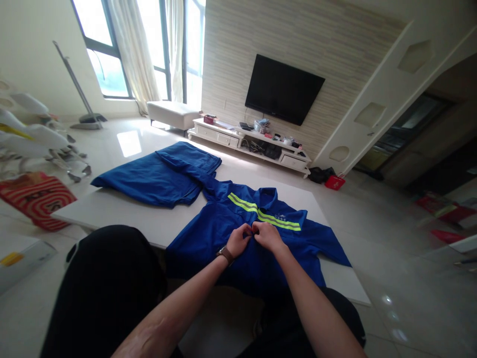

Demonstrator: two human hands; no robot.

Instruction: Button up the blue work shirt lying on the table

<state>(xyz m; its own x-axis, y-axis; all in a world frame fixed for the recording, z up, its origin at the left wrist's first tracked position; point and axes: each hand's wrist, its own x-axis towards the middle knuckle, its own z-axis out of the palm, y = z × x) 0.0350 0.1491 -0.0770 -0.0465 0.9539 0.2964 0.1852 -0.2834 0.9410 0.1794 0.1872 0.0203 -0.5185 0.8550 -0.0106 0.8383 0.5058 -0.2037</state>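
A blue work jacket [208, 226] with a yellow-green reflective stripe across its chest lies spread on the white table, collar away from me. Its lower edge hangs over the near side of the table. My left hand [238, 241], with a brown-strapped watch on the wrist, pinches the jacket's front just below the stripe. Right beside it, my right hand [267, 236] pinches the same front edge, fingertips nearly touching those of the left. Whatever small part lies between the fingertips is hidden.
Folded blue trousers [156, 174] lie on the left of the white table [122, 217]. Beyond stand a low TV cabinet [223, 136] and a white bench [173, 115]. A red striped bag [40, 201] sits on the floor at left. My knees are close to the table's near edge.
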